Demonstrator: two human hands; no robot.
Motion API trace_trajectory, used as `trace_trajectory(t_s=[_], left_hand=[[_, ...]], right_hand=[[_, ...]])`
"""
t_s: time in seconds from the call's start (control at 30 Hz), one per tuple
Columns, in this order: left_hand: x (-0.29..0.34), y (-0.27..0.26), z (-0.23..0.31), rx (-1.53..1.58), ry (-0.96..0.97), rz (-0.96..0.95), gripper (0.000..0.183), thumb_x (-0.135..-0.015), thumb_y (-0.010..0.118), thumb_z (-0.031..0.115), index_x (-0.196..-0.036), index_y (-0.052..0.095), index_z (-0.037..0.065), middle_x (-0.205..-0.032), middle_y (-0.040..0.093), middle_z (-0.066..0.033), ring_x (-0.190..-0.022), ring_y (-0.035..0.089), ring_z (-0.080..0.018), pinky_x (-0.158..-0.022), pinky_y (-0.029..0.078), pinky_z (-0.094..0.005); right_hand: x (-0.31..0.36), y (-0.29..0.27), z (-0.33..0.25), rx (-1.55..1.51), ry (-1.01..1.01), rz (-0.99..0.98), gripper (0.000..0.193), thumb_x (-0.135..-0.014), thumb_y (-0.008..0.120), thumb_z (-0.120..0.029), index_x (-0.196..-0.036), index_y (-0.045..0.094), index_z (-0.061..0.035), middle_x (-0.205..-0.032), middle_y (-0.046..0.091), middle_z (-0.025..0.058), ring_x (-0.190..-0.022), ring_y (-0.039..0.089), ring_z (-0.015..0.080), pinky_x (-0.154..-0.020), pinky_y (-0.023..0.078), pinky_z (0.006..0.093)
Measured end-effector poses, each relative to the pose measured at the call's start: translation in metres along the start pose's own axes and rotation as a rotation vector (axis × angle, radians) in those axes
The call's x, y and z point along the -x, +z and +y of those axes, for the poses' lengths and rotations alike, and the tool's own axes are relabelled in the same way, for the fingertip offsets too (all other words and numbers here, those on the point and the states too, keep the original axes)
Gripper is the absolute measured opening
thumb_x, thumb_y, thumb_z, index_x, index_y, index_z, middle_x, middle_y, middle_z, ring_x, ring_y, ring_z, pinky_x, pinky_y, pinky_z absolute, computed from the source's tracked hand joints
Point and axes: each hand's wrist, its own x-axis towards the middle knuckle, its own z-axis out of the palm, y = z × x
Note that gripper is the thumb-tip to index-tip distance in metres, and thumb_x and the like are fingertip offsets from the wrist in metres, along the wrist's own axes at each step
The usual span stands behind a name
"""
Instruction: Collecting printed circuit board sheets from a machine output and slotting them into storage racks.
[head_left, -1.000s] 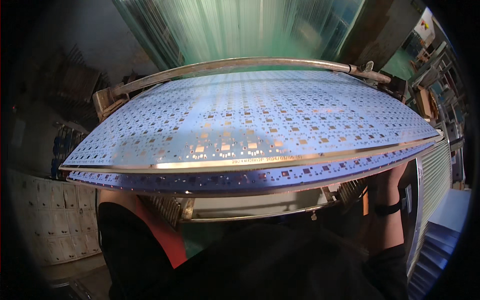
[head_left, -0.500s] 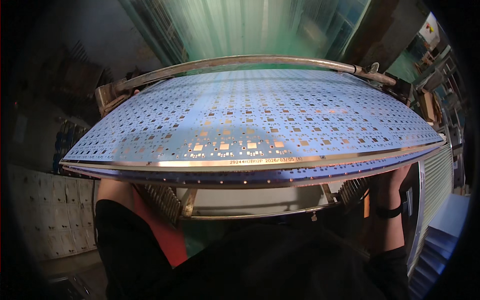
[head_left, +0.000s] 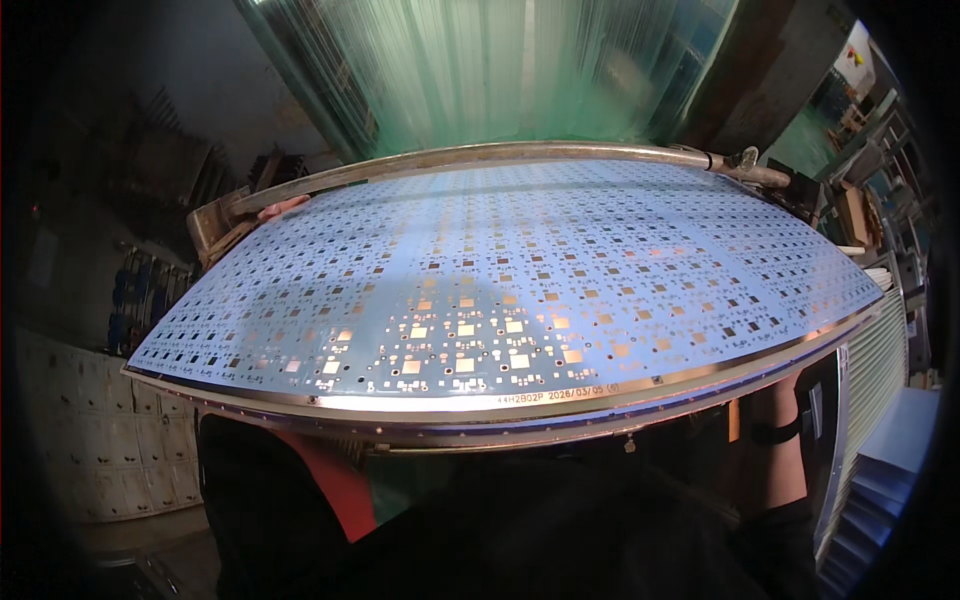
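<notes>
Plainly, a large blue rectangular panel with copper-coloured squares (head_left: 640, 280) stretches toward a tarnished metal bar (head_left: 480, 151). Left fingers (head_left: 285, 207) show by its left edge, closure unclear; the right hand's grip, hidden, cannot be told.

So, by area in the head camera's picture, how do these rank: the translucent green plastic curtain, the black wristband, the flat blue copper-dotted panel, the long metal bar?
Largest to smallest, as they look:
1. Blue copper-dotted panel
2. Green plastic curtain
3. Metal bar
4. Black wristband
</notes>
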Motion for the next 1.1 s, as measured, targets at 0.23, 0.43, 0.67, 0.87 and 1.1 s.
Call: trace_trajectory(t_s=[0.23,0.43,0.67,0.87,1.1], left_hand=[[0.008,-0.001,0.005,-0.026,0.002,0.019,0.056,-0.105,0.043,0.042,-0.144,0.042,0.003,-0.144,0.049,-0.0144,-0.132,0.047,-0.0239,-0.114,0.035,-0.0364],[0.022,-0.019,-0.005,-0.046,-0.005,0.048,0.056,-0.105,0.042,0.043,-0.144,0.041,0.003,-0.144,0.049,-0.014,-0.133,0.047,-0.0235,-0.115,0.035,-0.036],[0.083,-0.039,-0.003,0.011,-0.172,0.238,0.06,-0.104,0.045,0.048,-0.145,0.042,0.004,-0.14,0.053,-0.0095,-0.129,0.049,-0.0213,-0.112,0.036,-0.0333],[0.082,0.036,-0.022,-0.211,-0.265,0.064,0.042,-0.102,0.053,0.038,-0.126,0.06,0.004,-0.121,0.061,-0.006,-0.111,0.056,-0.017,-0.098,0.042,-0.0311],[0.124,0.073,-0.005,-0.613,-0.385,0.041,0.058,-0.098,0.06,0.034,-0.14,0.048,-0.005,-0.14,0.052,-0.0212,-0.126,0.051,-0.0336,-0.105,0.041,-0.0432]], right_hand=[[0.001,0.002,0.006,-0.017,0.026,-0.022,0.035,-0.096,0.061,-0.015,-0.124,0.051,0.0034,-0.115,0.061,0.0098,-0.104,0.058,0.018,-0.093,0.047,0.0323],[0.012,0.014,-0.025,0.034,0.068,-0.066,0.021,-0.098,0.059,-0.014,-0.113,0.057,-0.0002,-0.101,0.063,0.0044,-0.087,0.059,0.0127,-0.08,0.049,0.027],[0.058,0.042,-0.048,0.146,0.306,-0.154,0.035,-0.102,0.053,-0.014,-0.134,0.053,-0.0016,-0.111,0.063,0.0023,-0.088,0.056,0.0071,-0.074,0.046,0.0225],[0.024,0.073,-0.062,0.549,0.127,-0.233,0.036,-0.095,0.057,-0.016,-0.127,0.058,0.0018,-0.115,0.064,0.0135,-0.098,0.062,0.0197,-0.088,0.05,0.0329],[0.021,0.053,-0.066,0.531,0.362,-0.407,0.051,-0.091,0.06,-0.03,-0.129,0.056,0.0029,-0.115,0.067,0.0252,-0.11,0.064,0.0334,-0.098,0.048,0.0394]])
